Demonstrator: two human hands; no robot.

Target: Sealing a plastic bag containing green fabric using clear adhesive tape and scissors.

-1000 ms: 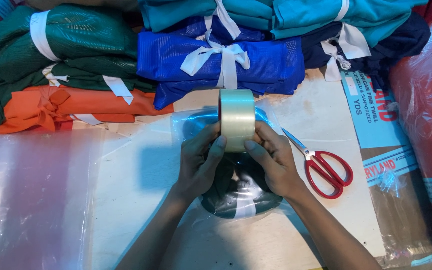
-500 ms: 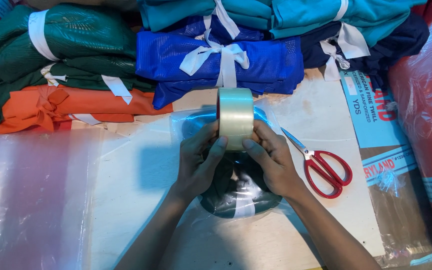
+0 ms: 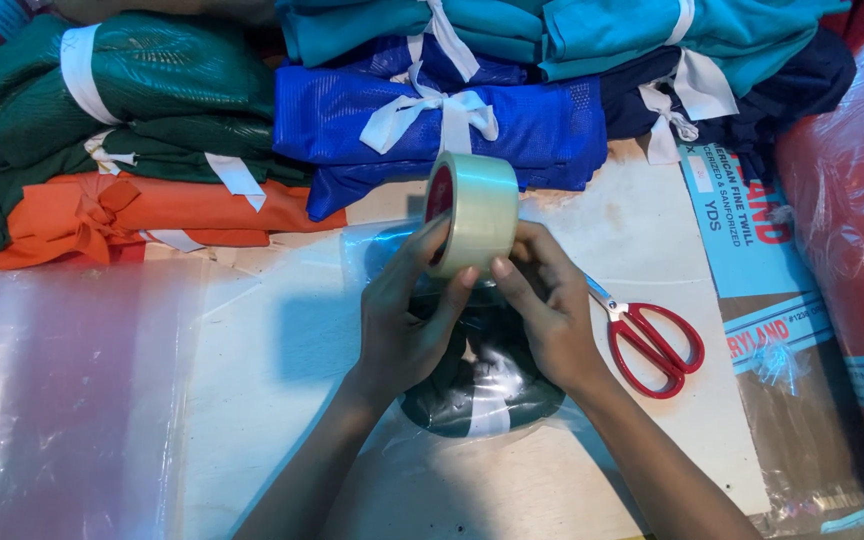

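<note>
Both hands hold a roll of clear tape (image 3: 472, 213) up above the middle of the pale work surface (image 3: 282, 350). The left hand (image 3: 404, 325) wraps its fingers over the near left side of the roll, fingertips reaching onto the reddish core, while the right hand (image 3: 547, 300) pinches the roll's lower right edge with thumb and fingertips pressed against the tape band. The roll stands on edge, tilted: its open core faces left and slightly toward the camera, so its axis runs roughly left to right, and the broad band of tape faces right. Directly under the hands lies a dark green folded garment in a clear plastic bag (image 3: 477, 385). Open room lies to the left, where bare surface and flat clear plastic sheeting (image 3: 62, 390) stretch to the edge of view. The far side is closed off by stacked bundles tied with white strips: green (image 3: 142, 90), orange (image 3: 132, 215), blue (image 3: 512, 125) and teal (image 3: 592, 30). To the right, red-handled scissors (image 3: 652, 340) lie just beside the right wrist, blades pointing toward the hands, with a printed cardboard box (image 3: 762, 300) and a red plastic-wrapped bundle (image 3: 857, 200) beyond.
</note>
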